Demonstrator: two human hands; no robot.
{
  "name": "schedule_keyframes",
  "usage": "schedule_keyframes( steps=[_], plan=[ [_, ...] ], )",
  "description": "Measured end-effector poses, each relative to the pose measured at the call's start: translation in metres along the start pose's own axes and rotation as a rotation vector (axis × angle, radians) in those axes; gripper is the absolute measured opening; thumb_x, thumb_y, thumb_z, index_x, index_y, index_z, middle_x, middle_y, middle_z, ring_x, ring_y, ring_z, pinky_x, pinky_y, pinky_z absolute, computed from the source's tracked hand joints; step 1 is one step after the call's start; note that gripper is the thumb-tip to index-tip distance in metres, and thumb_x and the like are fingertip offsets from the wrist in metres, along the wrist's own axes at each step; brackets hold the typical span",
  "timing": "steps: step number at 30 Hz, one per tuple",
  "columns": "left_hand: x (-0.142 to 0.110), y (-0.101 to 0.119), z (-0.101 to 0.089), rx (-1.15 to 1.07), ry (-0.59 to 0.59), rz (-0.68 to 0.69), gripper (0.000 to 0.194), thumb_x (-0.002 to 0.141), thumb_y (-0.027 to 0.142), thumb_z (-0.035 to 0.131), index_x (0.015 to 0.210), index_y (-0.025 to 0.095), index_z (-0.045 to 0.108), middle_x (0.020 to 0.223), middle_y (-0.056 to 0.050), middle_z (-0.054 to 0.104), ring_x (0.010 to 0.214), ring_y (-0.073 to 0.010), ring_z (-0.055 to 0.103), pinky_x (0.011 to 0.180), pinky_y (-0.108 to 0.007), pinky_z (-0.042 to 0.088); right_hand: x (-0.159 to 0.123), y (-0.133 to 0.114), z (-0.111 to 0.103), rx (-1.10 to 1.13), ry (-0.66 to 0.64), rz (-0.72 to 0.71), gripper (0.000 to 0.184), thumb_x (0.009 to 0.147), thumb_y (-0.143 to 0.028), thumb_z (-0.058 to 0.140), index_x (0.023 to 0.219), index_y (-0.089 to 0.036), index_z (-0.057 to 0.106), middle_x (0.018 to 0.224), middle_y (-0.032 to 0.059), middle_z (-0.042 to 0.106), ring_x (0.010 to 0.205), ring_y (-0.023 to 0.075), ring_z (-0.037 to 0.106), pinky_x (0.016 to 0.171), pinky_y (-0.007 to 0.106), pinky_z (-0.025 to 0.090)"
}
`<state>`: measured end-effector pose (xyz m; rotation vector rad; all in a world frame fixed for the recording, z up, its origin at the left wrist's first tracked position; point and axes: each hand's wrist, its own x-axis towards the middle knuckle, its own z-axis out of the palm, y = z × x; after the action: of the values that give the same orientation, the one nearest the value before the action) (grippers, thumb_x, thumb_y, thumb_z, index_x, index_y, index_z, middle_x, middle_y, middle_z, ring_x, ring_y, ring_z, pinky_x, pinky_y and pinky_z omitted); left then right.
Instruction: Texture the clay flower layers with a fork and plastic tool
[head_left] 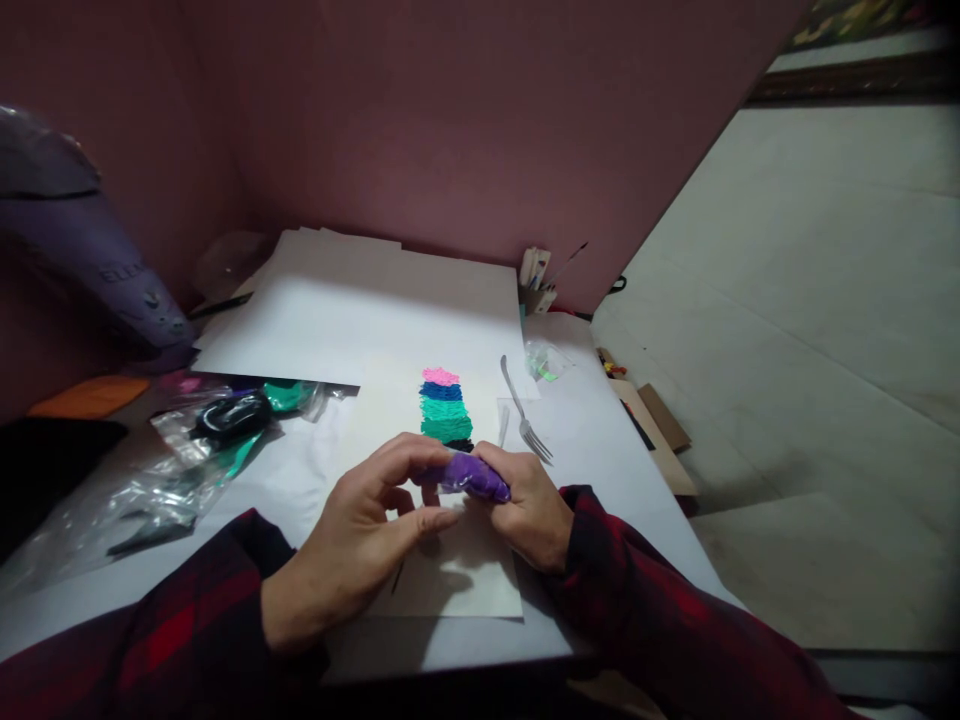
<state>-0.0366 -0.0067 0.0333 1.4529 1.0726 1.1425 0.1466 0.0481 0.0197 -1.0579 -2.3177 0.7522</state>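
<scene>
Clock face centred on the purple packet (486, 478), which is held just above the pale sheet (480, 592) on the desk (600, 420).

Nearest: left hand (356, 530) at 8 o'clock, fingers curled to the packet's left end, thumb lower and apart from it. Whether film is pinched there cannot be told. Right hand (534, 508) at 4 o'clock, closed on the packet's right end. Thin dark stick (397, 577) at 7, on the sheet, partly hidden by the left hand.

Handling, as judged: the soft lump should be steadied by the right hand without being squashed. Only loose film should be taken by the left hand, between thumb and fingertip. Pull should be kept short and even so that the film is not torn through. Packet is best kept clear of the coloured bands (445, 405) at 11 to 12, so they aren't smeared.

Further out: fork (520, 404) at 1, tines nearer. Clear bags (225, 430) with black and green contents at 9 to 10. White sheets (367, 300) at 11, brush holder (536, 285) past them at 1.
</scene>
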Motion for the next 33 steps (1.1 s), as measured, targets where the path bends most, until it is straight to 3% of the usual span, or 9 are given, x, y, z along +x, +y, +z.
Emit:
schedule_keyframes(
  steps=[7, 14, 17, 22, 29, 33],
  plan=[
    [-0.0033, 0.0013, 0.0021, 0.135, 0.063, 0.022, 0.013, 0.081, 0.021, 0.061, 0.092, 0.017, 0.065, 0.083, -0.003, 0.063, 0.069, -0.0137, 0.058, 0.058, -0.024, 0.05, -0.0036, -0.001, 0.0024, -0.119, 0.023, -0.065, 0.013, 0.066, -0.012, 0.047, 0.075, -0.019, 0.051, 0.059, -0.0038, 0.051, 0.052, 0.0113, 0.046, 0.051, 0.024, 0.033],
    [-0.0035, 0.0003, 0.0021, 0.112, 0.025, 0.002, 0.016, 0.081, 0.023, 0.061, 0.095, 0.016, 0.064, 0.091, -0.005, 0.062, 0.072, -0.0152, 0.059, 0.057, -0.026, 0.053, -0.0048, -0.0007, 0.0041, -0.269, 0.128, -0.117, 0.019, 0.058, -0.012, 0.045, 0.074, -0.018, 0.052, 0.06, -0.0009, 0.053, 0.055, 0.0136, 0.048, 0.053, 0.026, 0.03],
    [-0.0031, -0.0027, 0.0019, 0.159, 0.041, 0.099, 0.016, 0.08, 0.019, 0.061, 0.096, 0.017, 0.065, 0.092, -0.006, 0.064, 0.074, -0.0157, 0.06, 0.056, -0.025, 0.051, -0.0051, 0.0, 0.0045, -0.288, 0.133, -0.144, 0.02, 0.057, -0.013, 0.045, 0.075, -0.018, 0.053, 0.061, -0.0003, 0.054, 0.056, 0.0143, 0.048, 0.054, 0.026, 0.031],
    [-0.002, -0.003, 0.0021, 0.259, 0.122, 0.261, 0.012, 0.077, 0.01, 0.061, 0.087, 0.014, 0.067, 0.077, -0.004, 0.067, 0.062, -0.0121, 0.059, 0.049, -0.02, 0.046, -0.0051, 0.0, 0.0049, -0.264, 0.092, -0.134, 0.018, 0.058, -0.013, 0.045, 0.075, -0.018, 0.052, 0.061, -0.0007, 0.053, 0.056, 0.0139, 0.048, 0.053, 0.025, 0.031],
    [-0.002, 0.0034, 0.0045, 0.211, 0.114, 0.113, 0.005, 0.077, 0.014, 0.06, 0.076, 0.011, 0.064, 0.069, -0.005, 0.065, 0.059, -0.0121, 0.058, 0.05, -0.021, 0.046, -0.0066, -0.0005, 0.007, -0.278, 0.088, -0.164, 0.017, 0.056, -0.013, 0.046, 0.072, -0.019, 0.049, 0.059, -0.0019, 0.051, 0.053, 0.0131, 0.046, 0.051, 0.025, 0.027],
    [-0.0004, 0.0037, 0.0023, 0.004, 0.111, -0.032, 0.009, 0.072, 0.016, 0.067, 0.07, 0.012, 0.059, 0.069, -0.002, 0.061, 0.059, -0.0116, 0.058, 0.052, -0.021, 0.047, -0.006, -0.0008, 0.006, -0.258, 0.088, -0.17, 0.02, 0.055, -0.012, 0.045, 0.073, -0.018, 0.051, 0.059, -0.0016, 0.051, 0.053, 0.0135, 0.047, 0.052, 0.026, 0.027]
  ],
)
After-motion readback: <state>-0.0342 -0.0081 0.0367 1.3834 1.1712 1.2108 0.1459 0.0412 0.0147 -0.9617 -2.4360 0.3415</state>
